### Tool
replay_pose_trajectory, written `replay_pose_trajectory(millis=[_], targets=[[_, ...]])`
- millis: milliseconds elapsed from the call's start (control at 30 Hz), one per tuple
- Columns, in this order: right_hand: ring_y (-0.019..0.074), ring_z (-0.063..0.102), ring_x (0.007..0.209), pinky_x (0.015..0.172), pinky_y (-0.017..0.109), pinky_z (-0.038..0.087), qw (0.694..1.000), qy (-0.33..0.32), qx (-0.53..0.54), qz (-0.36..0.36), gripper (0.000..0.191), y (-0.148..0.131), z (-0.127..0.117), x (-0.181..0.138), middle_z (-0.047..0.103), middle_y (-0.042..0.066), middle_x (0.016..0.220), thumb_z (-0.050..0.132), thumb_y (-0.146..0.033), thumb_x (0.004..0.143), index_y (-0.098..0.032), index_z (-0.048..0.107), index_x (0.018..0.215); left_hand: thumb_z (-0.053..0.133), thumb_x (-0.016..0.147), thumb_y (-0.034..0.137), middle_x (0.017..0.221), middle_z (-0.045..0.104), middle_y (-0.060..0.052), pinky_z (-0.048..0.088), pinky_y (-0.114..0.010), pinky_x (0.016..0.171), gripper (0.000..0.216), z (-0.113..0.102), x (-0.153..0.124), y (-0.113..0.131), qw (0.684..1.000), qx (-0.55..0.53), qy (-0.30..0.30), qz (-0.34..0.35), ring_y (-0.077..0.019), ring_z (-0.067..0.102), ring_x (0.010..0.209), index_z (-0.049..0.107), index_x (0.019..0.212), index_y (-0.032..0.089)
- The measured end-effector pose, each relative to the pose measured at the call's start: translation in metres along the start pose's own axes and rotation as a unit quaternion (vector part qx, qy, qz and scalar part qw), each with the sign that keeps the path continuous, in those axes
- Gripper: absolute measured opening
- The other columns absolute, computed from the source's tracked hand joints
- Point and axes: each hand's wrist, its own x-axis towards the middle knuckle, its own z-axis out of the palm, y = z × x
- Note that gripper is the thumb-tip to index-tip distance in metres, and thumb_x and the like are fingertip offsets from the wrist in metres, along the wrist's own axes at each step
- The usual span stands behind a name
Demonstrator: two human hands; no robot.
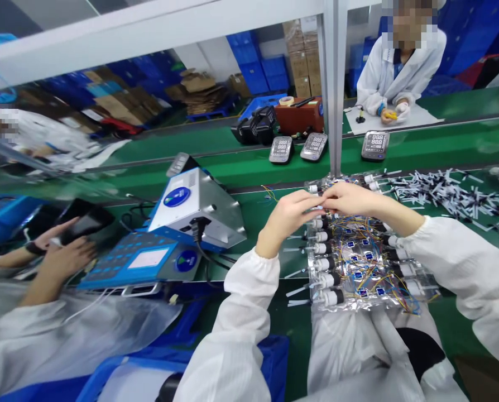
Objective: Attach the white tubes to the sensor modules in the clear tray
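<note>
My left hand [289,215] and my right hand [352,199] meet fingertip to fingertip over the far end of a silvery plastic tray [345,304]. Both are closed in a pinch; what they hold, if anything, is hidden by the fingers. Rows of white cylindrical parts [322,263] with black ends line both sides of the tray, and thin white strips stick out from the left row. Between the rows lie small blue boards [369,255] with tangled coloured wires [394,285].
A pile of white strips with black pieces [446,192] lies right of the tray. A blue-and-silver machine [199,206] stands left. Display units [281,149] rest behind, near a metal post [336,84]. One co-worker's hands [65,254] hold a dark device; another person [400,67] sits across.
</note>
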Motion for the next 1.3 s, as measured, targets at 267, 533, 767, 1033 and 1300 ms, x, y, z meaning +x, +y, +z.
replay_pose_trajectory(millis=[267, 533, 767, 1033, 1300], targets=[[0.0221, 0.064, 0.097, 0.092, 0.036, 0.049, 0.96, 0.076, -0.25, -0.103, 0.021, 0.079, 0.064, 0.035, 0.073, 0.011, 0.104, 0.058, -0.015, 0.098, -0.018, 0.078, 0.104, 0.079, 0.087, 0.036, 0.086, 0.08, -0.008, 0.057, -0.029, 0.066, 0.023, 0.023, -0.039, -0.086, 0.969, -0.097, 0.137, -0.184, -0.0171, 0.071, 0.067, 0.084, 0.102, 0.019], [0.0272, 0.06, 0.104, 0.098, 0.043, 0.049, 0.934, 0.094, -0.319, -0.132, 0.026, 0.087, 0.074, 0.024, 0.067, 0.013, 0.11, 0.057, -0.02, 0.1, -0.015, 0.065, 0.125, 0.084, 0.083, 0.033, 0.093, 0.079, -0.009, 0.054, -0.032, 0.081, 0.018, 0.047, -0.06, -0.109, 0.966, -0.097, 0.146, -0.191, -0.02, 0.071, 0.089, 0.085, 0.095, 0.021], [0.0211, 0.066, 0.089, 0.083, 0.034, 0.054, 0.968, 0.217, -0.077, -0.104, 0.027, 0.084, 0.077, 0.026, 0.07, 0.01, 0.106, 0.066, -0.029, 0.095, -0.016, 0.066, 0.119, 0.079, 0.088, 0.038, 0.085, 0.073, -0.005, 0.049, -0.028, 0.074, 0.02, 0.056, -0.064, -0.113, 0.95, -0.123, 0.198, -0.207, -0.0155, 0.064, 0.079, 0.082, 0.091, 0.019], [0.0232, 0.075, 0.105, 0.094, 0.034, 0.055, 0.98, 0.193, -0.007, -0.053, 0.027, 0.087, 0.082, 0.027, 0.079, 0.008, 0.118, 0.065, -0.031, 0.097, -0.02, 0.076, 0.119, 0.079, 0.087, 0.041, 0.081, 0.066, -0.002, 0.046, -0.028, 0.074, 0.023, 0.066, -0.066, -0.121, 0.937, -0.18, 0.217, -0.206, -0.0146, 0.06, 0.077, 0.079, 0.085, 0.018], [0.0208, 0.076, 0.1, 0.09, 0.03, 0.054, 0.982, 0.185, 0.013, -0.049, 0.029, 0.088, 0.083, 0.027, 0.08, 0.006, 0.116, 0.065, -0.032, 0.098, -0.02, 0.077, 0.121, 0.079, 0.087, 0.041, 0.081, 0.067, -0.003, 0.046, -0.029, 0.077, 0.023, 0.065, -0.065, -0.117, 0.945, -0.16, 0.212, -0.192, -0.016, 0.061, 0.08, 0.078, 0.083, 0.018]])
